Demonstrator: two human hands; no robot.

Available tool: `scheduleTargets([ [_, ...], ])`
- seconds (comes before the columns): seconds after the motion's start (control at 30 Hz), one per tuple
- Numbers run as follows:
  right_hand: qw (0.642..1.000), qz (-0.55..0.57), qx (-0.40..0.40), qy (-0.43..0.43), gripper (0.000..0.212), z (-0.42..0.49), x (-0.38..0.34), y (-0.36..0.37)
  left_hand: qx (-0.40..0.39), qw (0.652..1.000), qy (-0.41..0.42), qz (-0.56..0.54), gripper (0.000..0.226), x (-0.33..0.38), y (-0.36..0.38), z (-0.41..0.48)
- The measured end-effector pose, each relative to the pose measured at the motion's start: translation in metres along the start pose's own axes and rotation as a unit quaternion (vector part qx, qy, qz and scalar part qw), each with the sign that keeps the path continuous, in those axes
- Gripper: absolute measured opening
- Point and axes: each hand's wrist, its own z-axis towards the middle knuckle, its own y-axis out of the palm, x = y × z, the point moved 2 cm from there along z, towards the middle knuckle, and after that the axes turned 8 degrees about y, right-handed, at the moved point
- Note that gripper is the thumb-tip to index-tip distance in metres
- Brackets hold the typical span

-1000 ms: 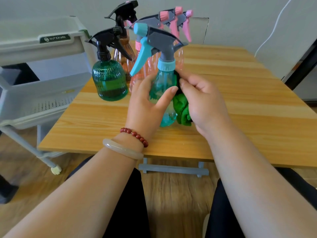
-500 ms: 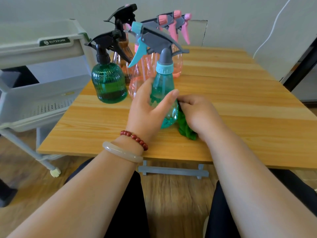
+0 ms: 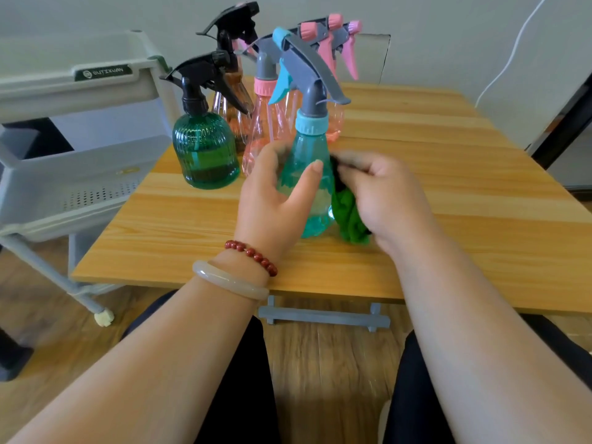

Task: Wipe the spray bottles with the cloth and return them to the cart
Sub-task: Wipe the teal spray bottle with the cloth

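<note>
At the near edge of the wooden table (image 3: 464,193), I have the teal spray bottle (image 3: 312,149) upright between both hands. The left hand (image 3: 275,200) wraps its lower body, thumb across the near face and fingers round the far side. The right hand (image 3: 384,193) is closed around the bunched green cloth (image 3: 349,216) and presses it against the bottle's right flank. I cannot tell whether the base rests on the table or hangs just above it.

I judge the wipe on this bottle to be partly done, with the return to the cart not yet begun. To do it well, I want a firm left grip low on the body so the tall grey trigger head does not tip the bottle. The left hand should turn the bottle while the cloth runs from collar to base, reaching the side now under my palm. The cloth is wadded; spreading it flatter would cover more of the plastic per pass.

Just behind stand a dark green ribbed bottle (image 3: 205,149), an amber bottle (image 3: 235,100) and several pink bottles (image 3: 261,129), close enough that a wide elbow swing could knock them. The grey cart (image 3: 80,174) waits to the left, beside the table.
</note>
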Motion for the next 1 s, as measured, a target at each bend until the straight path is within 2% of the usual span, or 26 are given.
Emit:
scheduleTargets([
  [0.07,0.998,0.054,0.007,-0.036,0.040,-0.001,-0.008,0.001,-0.009,1.000,0.002,0.002,0.051,0.002,0.001,0.000],
  [0.1,0.998,0.042,0.007,-0.041,0.039,-0.002,-0.007,0.001,-0.012,1.000,0.000,0.001,0.046,0.003,0.002,0.000],
  [0.2,0.995,-0.097,-0.019,0.007,0.042,-0.003,0.006,0.000,-0.022,1.000,-0.002,-0.013,0.026,0.005,0.000,0.000],
  [0.27,0.992,-0.117,-0.032,0.038,0.041,-0.003,0.007,-0.002,-0.037,0.999,-0.001,-0.009,0.027,0.005,0.001,0.000],
  [0.4,0.997,0.066,-0.020,-0.035,0.038,-0.003,-0.009,-0.002,-0.036,0.995,0.038,0.086,0.047,0.003,0.001,0.003],
  [0.43,0.995,0.081,-0.022,-0.047,0.037,-0.003,-0.010,-0.001,-0.034,0.994,0.041,0.096,0.050,0.004,0.001,0.004],
  [0.57,0.996,-0.091,-0.021,-0.007,0.043,-0.006,0.002,0.000,-0.024,0.993,0.049,0.104,0.055,0.000,-0.001,0.005],
  [0.63,0.994,-0.105,-0.027,0.020,0.046,-0.006,0.006,0.000,-0.011,0.997,0.028,0.067,0.056,-0.002,-0.002,0.004],
  [0.77,0.996,0.092,-0.015,0.002,0.037,-0.004,-0.007,0.003,0.003,1.000,0.017,0.022,0.039,0.001,-0.002,0.001],
  [0.83,0.991,0.131,-0.028,-0.009,0.032,-0.006,-0.010,0.005,-0.001,1.000,0.020,0.011,0.033,0.003,-0.001,0.001],
  [0.93,0.999,-0.009,-0.028,0.025,0.034,-0.009,-0.001,0.009,-0.004,1.000,0.007,-0.007,0.035,0.002,0.000,0.001],
  [1.0,0.995,-0.060,-0.026,0.070,0.038,-0.011,0.003,0.010,-0.012,1.000,0.001,-0.011,0.040,0.002,0.000,0.002],
])
